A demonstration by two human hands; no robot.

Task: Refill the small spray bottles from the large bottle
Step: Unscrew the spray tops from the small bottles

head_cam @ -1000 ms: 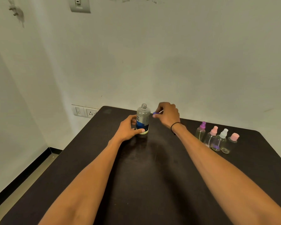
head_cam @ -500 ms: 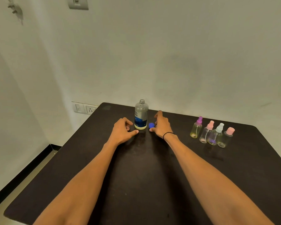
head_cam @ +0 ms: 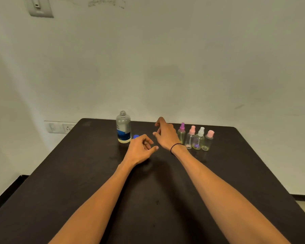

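The large clear bottle [head_cam: 123, 127] with a blue label stands uncapped near the table's far edge. Its blue cap [head_cam: 135, 136] lies on the table just right of it, partly hidden behind my left hand [head_cam: 140, 149], which hovers with loosely curled fingers and holds nothing. My right hand [head_cam: 166, 134] is in the air with relaxed fingers, empty, just left of the row of small spray bottles: purple-topped [head_cam: 181, 132], pink-topped [head_cam: 190, 138], white-topped [head_cam: 199, 139] and pink-capped [head_cam: 208, 140].
The dark table [head_cam: 165, 191] stands against a white wall. A wall socket [head_cam: 60, 127] sits beyond the table's far left corner. The floor shows past the left and right edges.
My right hand left the blue cap on the table and moved right toward the small bottles. My left hand drifted right, away from the large bottle.
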